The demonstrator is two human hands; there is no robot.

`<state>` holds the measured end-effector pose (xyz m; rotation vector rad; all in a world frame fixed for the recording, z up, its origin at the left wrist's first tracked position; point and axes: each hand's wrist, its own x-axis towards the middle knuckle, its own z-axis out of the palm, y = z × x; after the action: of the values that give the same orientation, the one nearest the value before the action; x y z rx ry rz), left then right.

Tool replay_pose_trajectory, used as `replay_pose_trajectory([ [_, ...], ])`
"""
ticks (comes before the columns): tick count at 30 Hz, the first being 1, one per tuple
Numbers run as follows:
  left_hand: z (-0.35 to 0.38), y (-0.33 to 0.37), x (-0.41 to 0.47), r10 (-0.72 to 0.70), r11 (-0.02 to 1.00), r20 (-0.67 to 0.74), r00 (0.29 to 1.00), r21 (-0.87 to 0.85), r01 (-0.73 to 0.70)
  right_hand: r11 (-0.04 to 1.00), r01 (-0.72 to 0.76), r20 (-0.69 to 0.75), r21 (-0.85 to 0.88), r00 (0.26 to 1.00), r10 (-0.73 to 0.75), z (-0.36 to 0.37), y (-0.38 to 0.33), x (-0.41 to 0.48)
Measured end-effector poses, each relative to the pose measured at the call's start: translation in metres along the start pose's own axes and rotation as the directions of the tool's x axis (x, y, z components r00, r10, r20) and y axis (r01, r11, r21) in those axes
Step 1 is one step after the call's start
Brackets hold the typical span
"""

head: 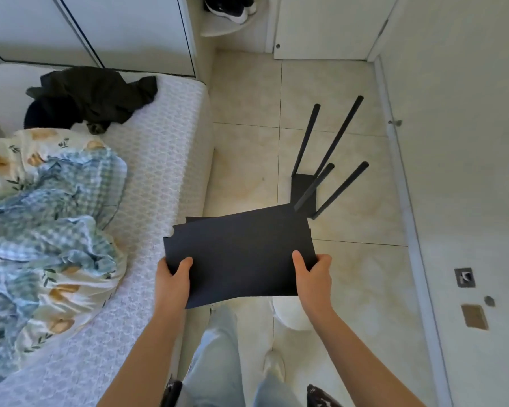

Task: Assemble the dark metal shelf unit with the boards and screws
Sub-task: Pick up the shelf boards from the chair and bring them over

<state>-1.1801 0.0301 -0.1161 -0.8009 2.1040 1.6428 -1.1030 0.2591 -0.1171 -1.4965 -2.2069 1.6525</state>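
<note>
I hold a dark flat board [238, 254] in front of me, above the floor. My left hand [172, 282] grips its near left corner and my right hand [313, 276] grips its near right edge, thumbs on top. A second dark board edge peeks out just behind its far left corner. On the tiled floor beyond stands the dark metal shelf unit [304, 188]: a dark base board with several thin black poles [340, 136] rising from it. The held board's far right corner overlaps the base in view. No screws are visible.
A bed [165, 160] with a white mattress, a patterned quilt [50, 218] and dark clothing [91, 98] fills the left. A white wall [467, 171] and door run along the right. My legs and shoes [274, 365] stand on the tiles below.
</note>
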Motion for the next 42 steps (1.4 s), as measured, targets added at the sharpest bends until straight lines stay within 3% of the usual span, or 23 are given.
replay_pose_trajectory([
  [7, 0.012, 0.076, 0.097, -0.026, 0.998, 0.126, 0.992, 0.052, 0.019, 0.998, -0.057, -0.101, -0.026, 0.993, 0.054, 0.053, -0.075, 0.049],
  [16, 0.055, 0.145, 0.175, 0.031, 0.995, 0.141, 0.989, 0.090, -0.044, 0.992, -0.095, -0.200, -0.086, 0.977, 0.076, 0.088, -0.130, 0.116],
  [26, 0.145, 0.196, 0.251, 0.156, 0.965, 0.176, 0.972, 0.185, -0.188, 0.992, 0.019, -0.175, -0.127, 0.984, -0.041, 0.105, -0.164, 0.233],
  [34, 0.227, 0.189, 0.362, 0.153, 0.938, 0.225, 0.962, 0.273, -0.213, 0.992, -0.035, -0.159, -0.120, 0.987, 0.015, 0.142, -0.146, 0.350],
  [42, 0.312, 0.116, 0.487, 0.144, 0.900, 0.311, 0.940, 0.353, -0.254, 0.980, -0.178, -0.243, -0.085, 0.958, 0.153, 0.207, -0.070, 0.465],
])
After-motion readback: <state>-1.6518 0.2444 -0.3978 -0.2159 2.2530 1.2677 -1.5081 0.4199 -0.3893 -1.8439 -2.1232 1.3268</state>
